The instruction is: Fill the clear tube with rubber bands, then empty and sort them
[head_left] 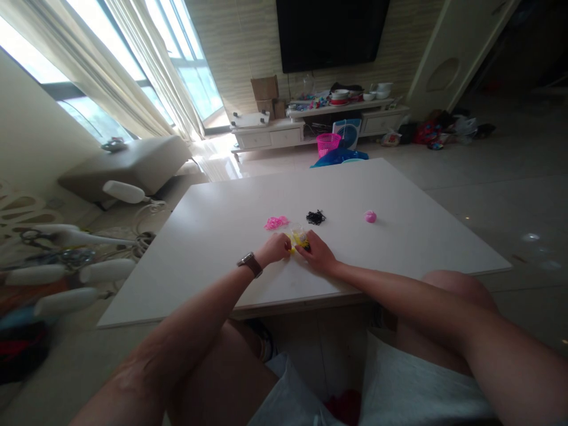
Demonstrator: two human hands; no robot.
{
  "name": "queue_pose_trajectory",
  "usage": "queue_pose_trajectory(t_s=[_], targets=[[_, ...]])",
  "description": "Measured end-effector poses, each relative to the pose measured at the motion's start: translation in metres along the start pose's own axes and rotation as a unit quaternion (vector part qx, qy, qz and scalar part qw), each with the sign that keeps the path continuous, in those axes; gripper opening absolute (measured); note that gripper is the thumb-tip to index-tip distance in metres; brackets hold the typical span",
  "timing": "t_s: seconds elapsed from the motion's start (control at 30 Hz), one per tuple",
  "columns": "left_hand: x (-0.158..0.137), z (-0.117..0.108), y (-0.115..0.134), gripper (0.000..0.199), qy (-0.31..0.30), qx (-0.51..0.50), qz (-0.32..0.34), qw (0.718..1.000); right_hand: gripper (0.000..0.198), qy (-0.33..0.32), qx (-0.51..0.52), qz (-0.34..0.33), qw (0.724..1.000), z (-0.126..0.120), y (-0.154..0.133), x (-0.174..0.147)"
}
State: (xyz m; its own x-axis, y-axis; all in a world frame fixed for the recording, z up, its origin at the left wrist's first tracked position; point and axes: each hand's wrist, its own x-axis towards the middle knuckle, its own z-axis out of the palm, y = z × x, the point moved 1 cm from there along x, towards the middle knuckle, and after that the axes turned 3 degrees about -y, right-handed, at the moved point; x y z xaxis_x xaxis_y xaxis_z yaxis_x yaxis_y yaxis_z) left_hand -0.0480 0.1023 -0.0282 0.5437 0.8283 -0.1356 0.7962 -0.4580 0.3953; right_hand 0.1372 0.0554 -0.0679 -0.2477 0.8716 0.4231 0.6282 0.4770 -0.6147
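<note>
My right hand [318, 253] is wrapped round the side of a small clear container [297, 228] with yellow pieces [300, 238] in it. Close by on its left, my left hand [274, 248], with a watch [251, 264] at the wrist, is closed in a pinch. A small yellow piece [291, 251] shows at its fingertips; its exact kind is too small to tell. Just beyond the hands lie a loose pile of pink pieces [276, 222] and a pile of black pieces [316, 217], which look like small links or bands. Farther right sits a pink ball-like thing [370, 216].
All this rests on a white table [222, 236], its front edge close to my knees. White lamp-like shapes on curved stems [124, 191] stand at the left. Beyond the table are a blue item [339, 157], a pink basket [328, 144] and a low cabinet [275, 137].
</note>
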Motion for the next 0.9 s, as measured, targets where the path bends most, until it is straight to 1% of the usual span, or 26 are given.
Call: queue_pose_trajectory(t_s=[0.17, 0.27, 0.37, 0.43, 0.53, 0.63, 0.73, 0.9], targets=[[0.0, 0.001, 0.001, 0.013, 0.012, 0.008, 0.003, 1.0, 0.023, -0.001, -0.003, 0.007, 1.0, -0.001, -0.001, 0.0], [0.002, -0.007, -0.001, 0.015, 0.016, -0.01, 0.013, 1.0, 0.022, 0.0, -0.009, 0.011, 1.0, 0.0, -0.001, 0.0], [0.002, -0.024, -0.005, 0.019, 0.023, -0.047, 0.024, 0.998, 0.021, 0.003, -0.027, 0.01, 1.0, 0.0, -0.001, 0.0], [-0.001, -0.039, -0.009, 0.016, 0.036, -0.053, 0.045, 0.997, 0.02, 0.003, -0.049, 0.012, 0.999, 0.0, -0.001, 0.0], [-0.01, -0.06, -0.013, 0.013, 0.063, -0.069, 0.061, 0.994, 0.028, 0.003, -0.095, 0.03, 0.995, -0.001, -0.002, 0.001], [-0.02, -0.074, -0.014, 0.012, 0.079, -0.1, 0.062, 0.99, 0.038, -0.001, -0.13, 0.048, 0.99, -0.002, -0.003, 0.0], [-0.027, -0.078, -0.011, 0.012, 0.083, -0.111, 0.065, 0.988, 0.041, -0.015, -0.146, 0.049, 0.988, -0.003, -0.003, 0.0], [-0.029, -0.073, -0.002, 0.012, 0.07, -0.1, 0.085, 0.989, 0.044, -0.035, -0.153, 0.04, 0.987, -0.002, -0.004, 0.0]])
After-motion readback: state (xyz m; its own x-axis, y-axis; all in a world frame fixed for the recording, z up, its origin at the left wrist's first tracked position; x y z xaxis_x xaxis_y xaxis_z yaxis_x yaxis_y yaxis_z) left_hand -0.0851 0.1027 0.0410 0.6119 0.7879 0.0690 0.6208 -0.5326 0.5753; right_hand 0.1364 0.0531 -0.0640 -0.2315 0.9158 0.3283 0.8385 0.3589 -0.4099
